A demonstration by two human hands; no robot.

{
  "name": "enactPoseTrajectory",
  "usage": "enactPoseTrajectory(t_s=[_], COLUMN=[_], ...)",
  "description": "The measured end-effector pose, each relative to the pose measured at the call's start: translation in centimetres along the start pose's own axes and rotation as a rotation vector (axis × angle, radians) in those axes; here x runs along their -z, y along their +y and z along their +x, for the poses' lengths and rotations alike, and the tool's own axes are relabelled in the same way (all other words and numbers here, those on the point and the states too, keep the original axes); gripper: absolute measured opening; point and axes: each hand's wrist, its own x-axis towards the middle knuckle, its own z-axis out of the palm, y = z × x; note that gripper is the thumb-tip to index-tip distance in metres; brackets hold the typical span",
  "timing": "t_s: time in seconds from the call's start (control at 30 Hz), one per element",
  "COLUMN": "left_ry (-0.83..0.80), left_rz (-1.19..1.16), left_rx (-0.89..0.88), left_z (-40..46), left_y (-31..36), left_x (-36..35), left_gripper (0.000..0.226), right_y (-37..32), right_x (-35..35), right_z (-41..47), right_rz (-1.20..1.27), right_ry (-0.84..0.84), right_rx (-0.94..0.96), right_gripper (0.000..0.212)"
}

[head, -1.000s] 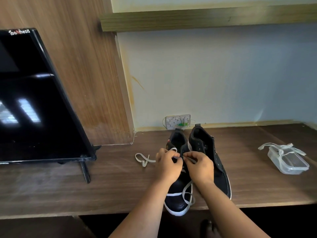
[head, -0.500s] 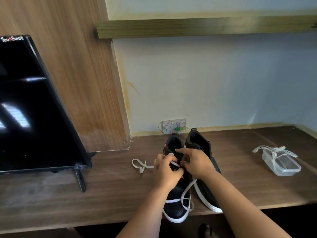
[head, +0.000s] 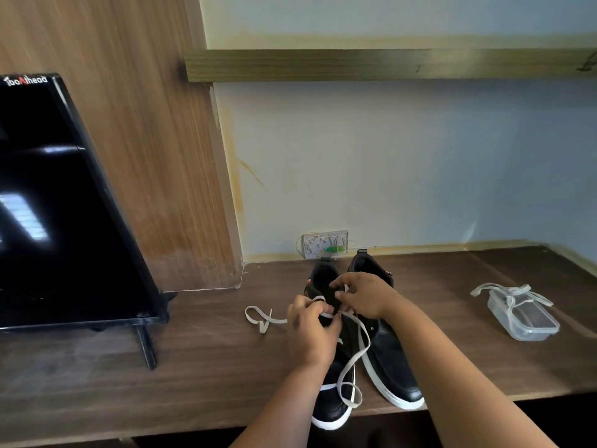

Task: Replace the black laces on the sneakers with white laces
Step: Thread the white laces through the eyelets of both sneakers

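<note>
Two black sneakers with white soles stand side by side on the wooden desk, toes toward me: the left sneaker and the right sneaker. A white lace runs through the left sneaker; one end trails left on the desk, the other loops over the toe. My left hand pinches the lace over the left sneaker's eyelets. My right hand pinches the lace at the upper tongue area. The eyelets are hidden under my hands.
A clear plastic container with another white lace draped over it sits at the right. A black monitor on a stand occupies the left. A wall socket is behind the sneakers. The desk's front edge is close.
My right hand has moved up and away from me toward the sneaker's opening, drawing the lace. The right sneaker's toe is now uncovered. The view has tilted slightly downward.
</note>
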Motion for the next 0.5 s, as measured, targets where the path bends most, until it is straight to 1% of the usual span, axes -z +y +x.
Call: enactPoseTrajectory(t_s=[0.07, 0.17, 0.23, 0.3, 0.37, 0.5], left_ry=[0.031, 0.059, 0.074, 0.081, 0.066, 0.003], left_rz=[-0.026, -0.045, -0.036, -0.051, -0.115, -0.247], left_rx=[-0.007, -0.032, -0.046, -0.018, 0.017, 0.139], left_z=[-0.4, -0.6, -0.6, -0.5, -0.4, -0.3], left_y=[0.0, -0.2, -0.2, -0.3, -0.4, -0.2], left_x=[-0.3, -0.5, -0.6, -0.8, -0.9, -0.4], left_gripper=[0.011, 0.009, 0.010, 0.013, 0.013, 0.022], right_y=[-0.6, -2.0, -3.2, -4.4, -5.2, -4.8], right_x=[0.0, -0.4, -0.3, 0.1, 0.3, 0.9], right_z=[0.5, 1.7, 2.4, 2.9, 3.5, 4.1], right_rz=[-0.119, -0.388, -0.515, -0.614, -0.649, -0.600], right_ry=[-0.024, -0.153, -0.220, -0.297, -0.370, -0.336], right_rx=[0.003, -0.051, -0.111, -0.144, -0.145, -0.092], right_gripper=[0.023, 0.028, 0.025, 0.025, 0.029, 0.041])
